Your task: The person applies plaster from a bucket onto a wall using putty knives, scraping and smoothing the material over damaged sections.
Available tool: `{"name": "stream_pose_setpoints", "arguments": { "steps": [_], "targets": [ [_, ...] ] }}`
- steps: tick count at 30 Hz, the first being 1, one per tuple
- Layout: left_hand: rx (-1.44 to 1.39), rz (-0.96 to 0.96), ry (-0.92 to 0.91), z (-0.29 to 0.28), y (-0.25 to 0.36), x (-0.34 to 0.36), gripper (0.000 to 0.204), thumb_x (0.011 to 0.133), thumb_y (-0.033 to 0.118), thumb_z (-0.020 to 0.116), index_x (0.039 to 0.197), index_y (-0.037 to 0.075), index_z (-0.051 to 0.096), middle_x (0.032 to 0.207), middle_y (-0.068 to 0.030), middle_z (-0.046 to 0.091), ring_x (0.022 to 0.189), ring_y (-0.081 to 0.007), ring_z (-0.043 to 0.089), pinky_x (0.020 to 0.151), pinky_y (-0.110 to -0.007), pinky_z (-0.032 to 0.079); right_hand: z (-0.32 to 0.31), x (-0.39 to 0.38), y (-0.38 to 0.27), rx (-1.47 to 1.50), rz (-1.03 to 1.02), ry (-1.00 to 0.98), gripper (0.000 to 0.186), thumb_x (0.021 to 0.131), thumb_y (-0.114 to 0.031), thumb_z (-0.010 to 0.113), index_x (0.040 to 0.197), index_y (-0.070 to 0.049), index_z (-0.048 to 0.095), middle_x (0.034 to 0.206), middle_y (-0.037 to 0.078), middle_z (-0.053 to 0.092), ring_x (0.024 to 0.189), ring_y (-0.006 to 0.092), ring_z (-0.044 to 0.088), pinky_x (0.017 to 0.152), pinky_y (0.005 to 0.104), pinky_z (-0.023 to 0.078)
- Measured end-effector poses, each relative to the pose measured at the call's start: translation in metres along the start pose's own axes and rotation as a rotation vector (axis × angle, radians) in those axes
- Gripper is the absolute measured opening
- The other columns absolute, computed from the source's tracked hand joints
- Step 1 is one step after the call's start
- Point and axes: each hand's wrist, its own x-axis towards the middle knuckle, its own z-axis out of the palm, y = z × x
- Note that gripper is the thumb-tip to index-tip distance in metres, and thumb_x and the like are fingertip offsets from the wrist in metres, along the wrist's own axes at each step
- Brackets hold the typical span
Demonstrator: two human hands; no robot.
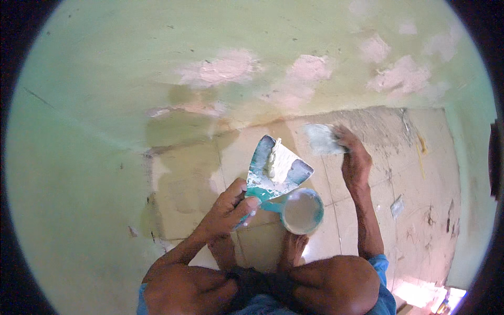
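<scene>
My left hand (231,210) is closed round the green handle of a putty knife (257,173). A thick lump of white putty (282,161) lies across its wide, smeared blade. Over the floor to the right, my right hand (353,149) grips the edge of a pale, flat, square piece (321,139); motion blurs it, and its exact kind cannot be made out. Between my arms, just below the blade, is a teal dipper (303,211) with a handle, its inside greyish white. The dipper is close to my foot, and neither hand touches it.
A green wall (126,68) rises in front, with several pinkish-white filler patches (226,68). Tiled floor (252,247) lies below, dusty along the wall's foot (367,121). A small pale flat scrap (397,207) lies at the right. My bent knees (336,281) frame the near side.
</scene>
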Motion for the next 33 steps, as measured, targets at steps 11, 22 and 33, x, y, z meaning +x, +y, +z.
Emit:
{"name": "stream_pose_setpoints", "arguments": {
  "steps": [11, 22, 33],
  "targets": [
    [0.657, 0.114, 0.414, 0.030, -0.001, -0.012, 0.031, 0.091, 0.014, 0.058, 0.115, 0.002, 0.042, 0.083, -0.0165, 0.058, 0.072, -0.0301, 0.063, 0.064, -0.040, 0.049, -0.047, -0.031, -0.108, 1.172, 1.176, -0.377, 0.027, 0.084, -0.006, 0.064, 0.108, 0.006, 0.060, 0.092, 0.011, 0.068, 0.075, 0.0159, 0.066, 0.068, 0.0289, 0.056],
    [1.290, 0.511, 0.355, -0.011, -0.025, -0.020, 0.049, 0.076, 0.002, 0.065, 0.123, 0.002, 0.050, 0.108, -0.0184, 0.060, 0.096, -0.0349, 0.061, 0.082, -0.042, 0.052, -0.026, -0.011, -0.115, 1.432, 1.137, -0.341, 0.028, 0.086, -0.001, 0.057, 0.113, 0.006, 0.058, 0.094, 0.009, 0.068, 0.078, 0.0126, 0.066, 0.068, 0.0260, 0.054],
    [0.733, -0.061, 0.809, -0.028, -0.043, -0.092, 0.036, 0.086, 0.008, 0.060, 0.120, 0.001, 0.051, 0.109, -0.0187, 0.059, 0.097, -0.0349, 0.061, 0.084, -0.039, 0.049, -0.043, 0.050, -0.109, 1.301, 0.937, -0.450, 0.032, 0.086, -0.007, 0.061, 0.115, 0.004, 0.054, 0.093, 0.009, 0.068, 0.073, 0.0130, 0.067, 0.060, 0.0258, 0.058]
  ]
}}
